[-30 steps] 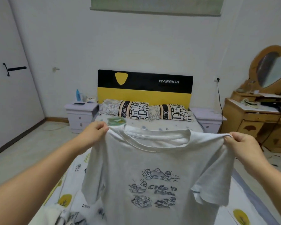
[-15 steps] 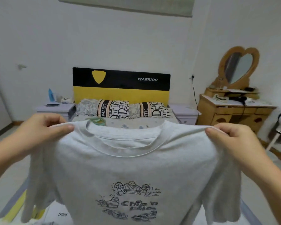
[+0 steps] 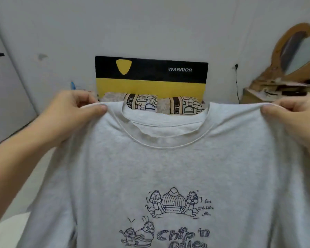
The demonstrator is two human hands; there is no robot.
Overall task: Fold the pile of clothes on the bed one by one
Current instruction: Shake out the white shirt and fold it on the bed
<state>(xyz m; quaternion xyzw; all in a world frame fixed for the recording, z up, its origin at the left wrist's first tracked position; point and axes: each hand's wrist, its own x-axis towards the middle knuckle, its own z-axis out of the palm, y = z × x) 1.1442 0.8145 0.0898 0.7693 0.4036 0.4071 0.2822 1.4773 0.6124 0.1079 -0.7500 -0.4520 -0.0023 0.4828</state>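
Because I want the fabric to hang flat before I fold it, I am holding the grey T-shirt [image 3: 168, 158] up in front of me by its shoulders, printed side facing me. My left hand [image 3: 68, 115] is pinching the left shoulder seam between thumb and fingers, and my right hand [image 3: 297, 122] is pinching the right one the same way. I am keeping the two hands well apart so the top edge is pulling taut and the neckline is sagging open in the middle. The shirt is hanging in the air, hiding most of the bed; only the pillows [image 3: 161, 105] and the headboard [image 3: 150, 76] are showing beyond the collar.
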